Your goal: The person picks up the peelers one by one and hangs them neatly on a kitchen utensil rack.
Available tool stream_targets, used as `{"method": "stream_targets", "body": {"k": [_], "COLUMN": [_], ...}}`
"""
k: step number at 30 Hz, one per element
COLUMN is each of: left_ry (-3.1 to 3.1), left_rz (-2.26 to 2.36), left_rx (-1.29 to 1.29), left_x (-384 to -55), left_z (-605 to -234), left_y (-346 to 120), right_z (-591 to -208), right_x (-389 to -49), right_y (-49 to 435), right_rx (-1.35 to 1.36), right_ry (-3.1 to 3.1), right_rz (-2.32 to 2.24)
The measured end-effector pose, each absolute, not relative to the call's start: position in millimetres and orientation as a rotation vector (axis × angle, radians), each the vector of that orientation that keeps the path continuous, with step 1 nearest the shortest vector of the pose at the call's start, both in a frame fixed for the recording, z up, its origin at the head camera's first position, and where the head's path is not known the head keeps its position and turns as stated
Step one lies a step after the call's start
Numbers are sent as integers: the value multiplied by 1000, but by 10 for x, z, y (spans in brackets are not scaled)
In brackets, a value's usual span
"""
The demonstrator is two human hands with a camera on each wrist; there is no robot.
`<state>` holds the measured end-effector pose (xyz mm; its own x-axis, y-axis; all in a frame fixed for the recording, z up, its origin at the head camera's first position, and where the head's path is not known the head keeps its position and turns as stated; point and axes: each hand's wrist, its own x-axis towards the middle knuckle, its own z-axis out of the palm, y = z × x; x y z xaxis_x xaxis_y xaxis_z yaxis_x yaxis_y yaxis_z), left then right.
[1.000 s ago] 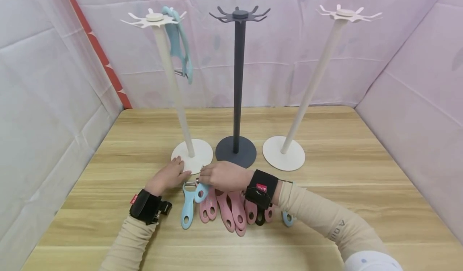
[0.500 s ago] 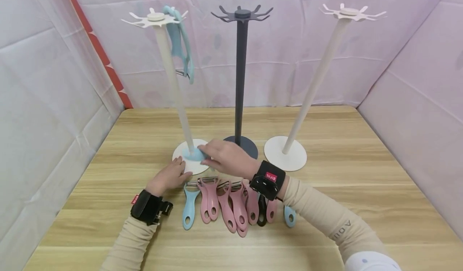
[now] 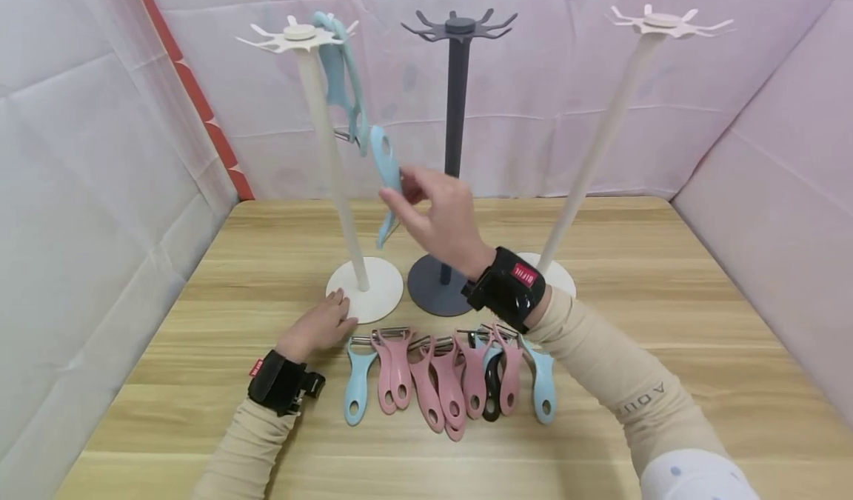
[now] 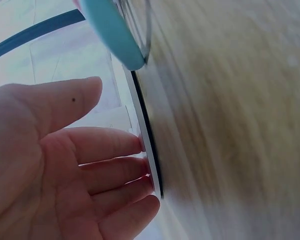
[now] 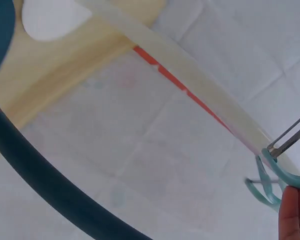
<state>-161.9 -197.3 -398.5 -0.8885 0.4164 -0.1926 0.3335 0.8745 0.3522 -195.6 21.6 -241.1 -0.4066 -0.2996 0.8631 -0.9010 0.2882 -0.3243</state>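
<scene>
Pinching blue peeler, right hand; left hand, straight-fingered, lower, touching white base.

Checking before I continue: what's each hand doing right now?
Left hand: open, touching the leftmost white base.
Right hand: closed, holding a light-blue peeler.

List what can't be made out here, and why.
Right-hand white stand's base: head view, partly hidden by the right wrist strap.
Held blue peeler: right wrist view, handle cut off by the right edge.
Right grip: same view, mostly cut off there.
Lowest pink peeler: head view, mostly covered by the pink peeler over it.
Table: left wrist view, blurred.
</scene>
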Motion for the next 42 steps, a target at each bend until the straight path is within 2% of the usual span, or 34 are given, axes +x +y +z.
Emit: {"method": "stream_targets", "body": {"k": [9,16,32,42], "left_ry": [2789,2800,2803,2790], "left_rz": [469,457,480,422], "left_rx": [600,594,599,593], "left_x": [-1555,-1545,-1525,-1594], "left_z": [-3991,-3995,-3966,-3946], "left_y": [-1949,-1934,-1934,-1946], "right_z": [-1849,-1657,-1709,-1997], "right_x": [-2044,-2133,-2160,-2135], "right_y": [120,28,-66,75], "right_rx": [933,838,841,828], "right_ry": [-1862,-1991,-2138,-2139], "right_rz": [1087,1035,1085,1118]}}
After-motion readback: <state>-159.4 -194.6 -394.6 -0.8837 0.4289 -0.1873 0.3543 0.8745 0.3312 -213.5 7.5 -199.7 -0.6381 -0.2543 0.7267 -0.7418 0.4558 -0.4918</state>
